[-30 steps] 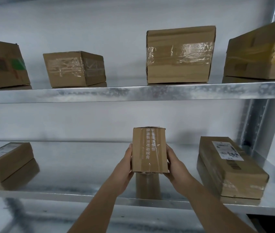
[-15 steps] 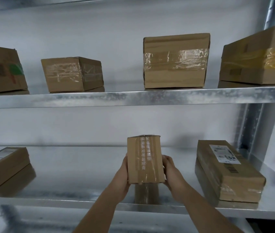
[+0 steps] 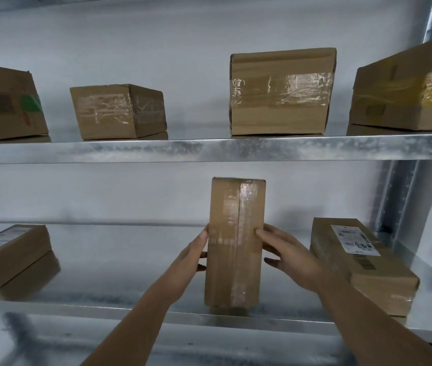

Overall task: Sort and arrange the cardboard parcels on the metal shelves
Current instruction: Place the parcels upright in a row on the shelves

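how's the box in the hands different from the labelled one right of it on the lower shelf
The held box stands upright on end near the shelf's front edge; the labelled box lies flat. The held one shows clear tape down its face and no label; the other carries a white shipping label on top. The left hand and right hand grip the first; nothing touches the second. Both are brown cardboard.

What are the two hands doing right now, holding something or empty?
Left hand: grips the left side of the tall upright parcel, which stands on the lower shelf.
Right hand: grips the same parcel's right side, fingers curled on it.
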